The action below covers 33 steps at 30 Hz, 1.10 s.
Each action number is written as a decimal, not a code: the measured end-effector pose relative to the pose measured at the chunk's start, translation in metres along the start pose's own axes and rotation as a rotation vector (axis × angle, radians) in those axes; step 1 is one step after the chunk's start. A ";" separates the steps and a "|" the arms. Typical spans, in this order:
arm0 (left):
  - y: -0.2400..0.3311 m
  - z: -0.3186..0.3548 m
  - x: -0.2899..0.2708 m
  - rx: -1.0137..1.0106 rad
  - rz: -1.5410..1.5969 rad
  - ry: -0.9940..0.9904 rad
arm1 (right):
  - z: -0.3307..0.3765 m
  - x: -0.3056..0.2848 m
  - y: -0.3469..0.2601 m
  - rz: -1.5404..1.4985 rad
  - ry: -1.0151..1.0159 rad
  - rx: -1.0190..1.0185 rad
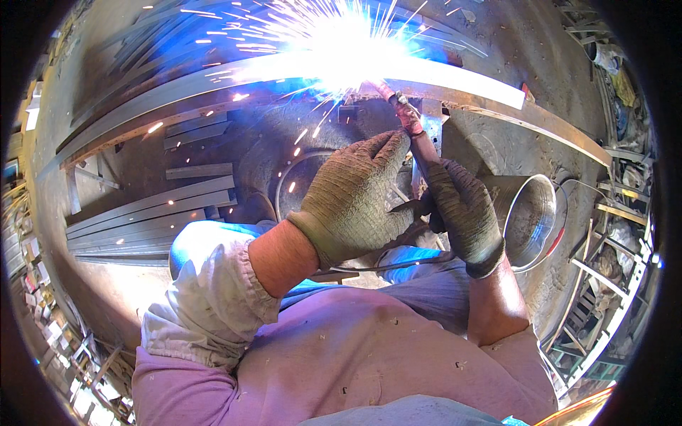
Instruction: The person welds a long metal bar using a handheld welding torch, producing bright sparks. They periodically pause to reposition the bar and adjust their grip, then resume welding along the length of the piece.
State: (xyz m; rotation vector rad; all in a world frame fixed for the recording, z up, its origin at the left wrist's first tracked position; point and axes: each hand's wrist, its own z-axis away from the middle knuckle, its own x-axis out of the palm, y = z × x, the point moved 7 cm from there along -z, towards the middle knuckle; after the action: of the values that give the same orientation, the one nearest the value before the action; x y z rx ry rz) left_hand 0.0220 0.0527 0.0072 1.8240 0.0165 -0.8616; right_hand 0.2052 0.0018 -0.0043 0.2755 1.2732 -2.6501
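Note:
My right hand, in a dark, worn glove, is closed around the handle of a welding torch. Against the torch just ahead of it, my gloved left hand presses its fingertips, fingers together. The torch neck, reddish and worn, slants up and left into a blinding white-blue arc. Sparks fan outward and drop past my left hand. Under the glare runs a long metal bar across a rusty beam. The torch tip and the spot where it meets the metal are lost in the brightness.
A metal bucket lies tipped to the right of my right hand, with a cable near it. Several flat metal bars lie on the floor at left. Racks with scrap line the right side.

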 end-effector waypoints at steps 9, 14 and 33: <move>0.004 -0.004 -0.002 -0.010 0.024 -0.040 | -0.001 -0.002 -0.001 0.024 0.003 -0.025; 0.005 -0.004 -0.004 -0.006 0.052 0.003 | -0.002 -0.002 0.002 -0.070 0.018 0.004; 0.001 0.002 -0.004 -0.056 -0.044 -0.067 | -0.002 -0.001 -0.004 0.039 0.000 -0.049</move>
State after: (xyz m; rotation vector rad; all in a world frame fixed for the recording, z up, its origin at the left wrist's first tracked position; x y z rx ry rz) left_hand 0.0186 0.0523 0.0103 1.7468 0.0378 -0.9439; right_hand 0.2054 0.0062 -0.0020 0.2896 1.3172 -2.5829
